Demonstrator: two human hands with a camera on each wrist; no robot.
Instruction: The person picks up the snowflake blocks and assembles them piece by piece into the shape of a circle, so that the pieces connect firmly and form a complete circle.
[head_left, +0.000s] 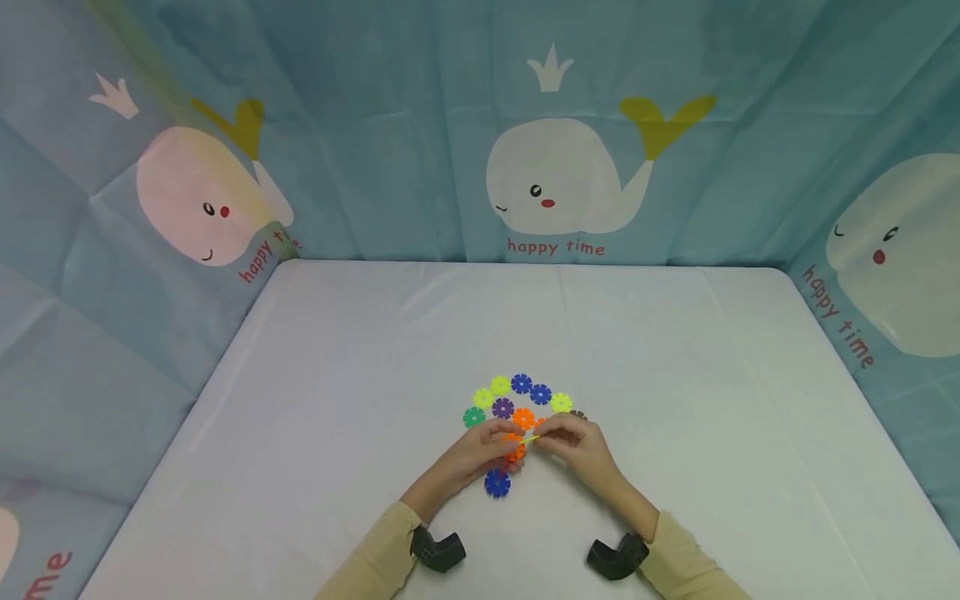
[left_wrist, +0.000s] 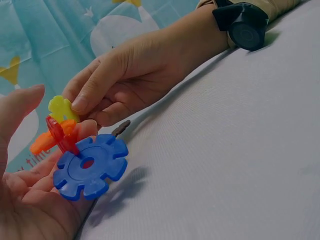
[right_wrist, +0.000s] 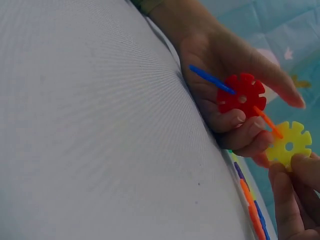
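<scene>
My left hand [head_left: 474, 452] holds a small chain of slotted plastic discs, its fingers curled against the red disc [right_wrist: 235, 102] and its thumb lifted away. A blue disc [left_wrist: 112, 157] sticks out at one end, slotted into the red one. On the other side of the red disc sits an orange disc [right_wrist: 268, 121]. The right hand [head_left: 583, 447] pinches a yellow disc [right_wrist: 297, 135] between thumb and fingers, where it meets the orange disc's edge. Whether the yellow disc is fully slotted in cannot be told.
Loose discs lie on the white table [head_left: 337, 375] just beyond the hands: green [head_left: 474, 417], purple [head_left: 503, 407], orange [head_left: 523, 418], several yellow and blue ones [head_left: 522, 383], and a brown one partly behind the right hand. A whale-print curtain [head_left: 420, 167] stands along the table's back and sides.
</scene>
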